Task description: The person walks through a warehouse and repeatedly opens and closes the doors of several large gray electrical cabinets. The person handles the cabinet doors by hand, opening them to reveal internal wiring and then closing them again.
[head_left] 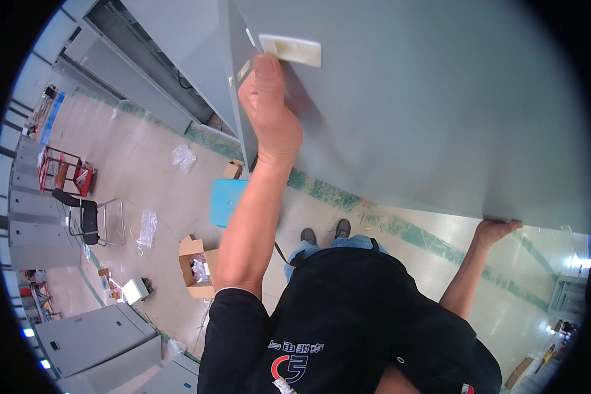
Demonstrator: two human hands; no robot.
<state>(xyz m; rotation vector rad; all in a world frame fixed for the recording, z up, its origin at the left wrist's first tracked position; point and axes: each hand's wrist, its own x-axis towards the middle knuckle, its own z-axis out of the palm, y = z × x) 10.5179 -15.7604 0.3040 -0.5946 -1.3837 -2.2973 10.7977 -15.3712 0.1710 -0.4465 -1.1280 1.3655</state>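
A large grey cabinet door [427, 111] fills the upper right, close in front of me. Near its left edge is a white rectangular latch plate [291, 50]. My left hand [271, 111] is closed at that edge, thumb up just below the plate and fingers curled, partly hidden. At the lower right edge of the door, my right hand [496, 232] grips from beneath; most of its fingers are out of sight behind the panel. Left of the door stands a narrow grey panel [238, 85] with a small light fitting on it.
An open grey cabinet [154, 62] stands at upper left. Around the floor are a blue stool [228, 202], an open cardboard box [192, 268], a black chair [89, 220], a red cart [65, 172] and plastic wrap [148, 228]. More grey cabinets [95, 338] line the lower left.
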